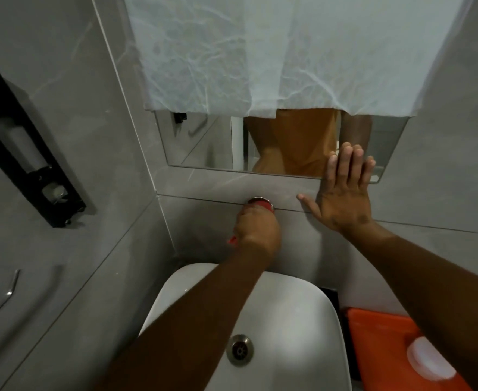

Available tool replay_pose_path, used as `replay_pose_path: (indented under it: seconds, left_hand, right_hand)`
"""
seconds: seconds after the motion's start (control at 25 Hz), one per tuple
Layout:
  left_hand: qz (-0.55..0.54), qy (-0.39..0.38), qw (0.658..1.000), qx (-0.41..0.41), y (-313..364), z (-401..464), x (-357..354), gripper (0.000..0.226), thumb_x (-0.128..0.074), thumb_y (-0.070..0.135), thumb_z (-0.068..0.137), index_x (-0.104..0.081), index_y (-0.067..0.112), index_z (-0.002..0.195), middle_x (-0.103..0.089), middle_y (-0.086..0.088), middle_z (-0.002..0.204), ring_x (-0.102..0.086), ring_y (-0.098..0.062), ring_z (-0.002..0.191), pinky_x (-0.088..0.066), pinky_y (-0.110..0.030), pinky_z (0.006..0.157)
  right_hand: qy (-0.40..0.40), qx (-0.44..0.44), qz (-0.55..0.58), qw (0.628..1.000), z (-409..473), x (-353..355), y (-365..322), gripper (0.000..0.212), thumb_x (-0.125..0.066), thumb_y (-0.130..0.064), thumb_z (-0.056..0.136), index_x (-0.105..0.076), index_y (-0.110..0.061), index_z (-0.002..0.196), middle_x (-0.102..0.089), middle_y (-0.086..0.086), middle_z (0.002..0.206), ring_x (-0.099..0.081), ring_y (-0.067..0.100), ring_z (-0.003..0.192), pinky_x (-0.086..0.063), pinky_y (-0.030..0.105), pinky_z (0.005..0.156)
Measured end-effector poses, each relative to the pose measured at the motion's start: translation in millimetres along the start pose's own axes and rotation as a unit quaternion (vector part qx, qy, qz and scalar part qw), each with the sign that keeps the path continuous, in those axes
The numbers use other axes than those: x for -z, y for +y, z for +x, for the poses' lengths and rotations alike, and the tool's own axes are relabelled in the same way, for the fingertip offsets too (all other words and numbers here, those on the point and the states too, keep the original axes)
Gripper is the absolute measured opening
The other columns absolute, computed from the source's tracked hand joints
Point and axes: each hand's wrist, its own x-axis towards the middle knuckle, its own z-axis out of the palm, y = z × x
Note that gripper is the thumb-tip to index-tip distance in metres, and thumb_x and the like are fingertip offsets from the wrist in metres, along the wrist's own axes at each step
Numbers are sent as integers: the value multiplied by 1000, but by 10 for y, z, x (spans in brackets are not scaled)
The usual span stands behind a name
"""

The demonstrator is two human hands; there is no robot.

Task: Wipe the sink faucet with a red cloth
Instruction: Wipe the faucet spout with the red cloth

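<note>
Above the white sink (302, 311), the left hand (256, 228) is closed around a red cloth (232, 240) at the wall-mounted faucet (259, 200). The right hand (342, 193) lies flat, fingers spread, on the grey wall (203, 182) just right of the faucet, fingertips over the mirror (212, 142) edge.

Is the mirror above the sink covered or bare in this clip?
Mostly covered. A white sheet hangs over the mirror, leaving only a bottom strip bare, where the right hand presses flat.

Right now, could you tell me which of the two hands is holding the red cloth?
The left hand, closed around the red cloth at the wall-mounted faucet. The right hand lies flat and open against the wall, empty.
</note>
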Motion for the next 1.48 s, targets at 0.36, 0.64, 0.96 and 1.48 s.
replay_pose_path:
  seconds: [0.36,0.64,0.96,1.48]
  left_hand:
    - [-786,-308,519,131,-747,297,-209,39,-54,39,95,-74,5,96,-76,-17,87,-70,-31,82,-57,-45,79]
    - [-264,-1,963,56,-146,406,93,27,-73,20,82,-68,5,104,-72,-15,98,-72,-32,87,-61,-45,77]
    - [-657,-195,706,177,-508,449,-43,49,-83,30,73,-68,4,111,-74,-11,84,-70,-23,61,-60,-35,56]
    - [-562,-256,779,105,-526,306,66,27,-75,22,80,-61,7,97,-74,-12,75,-70,-20,49,-60,-36,49]
  right_hand:
    - [21,-3,-19,1000,22,-69,26,115,-44,-83,87,-3,2,154,39,15,158,34,34,148,19,54,122]
    - [43,4,-9,999,12,-119,19,121,-45,-83,88,19,-6,156,37,15,160,32,34,150,13,57,123]
    - [46,8,-13,999,-10,-124,19,118,-43,-82,89,14,-4,156,38,14,160,33,34,149,15,57,122]
    - [47,7,-7,999,31,-245,41,114,-42,-84,86,-6,-1,155,9,29,162,37,32,146,18,56,121]
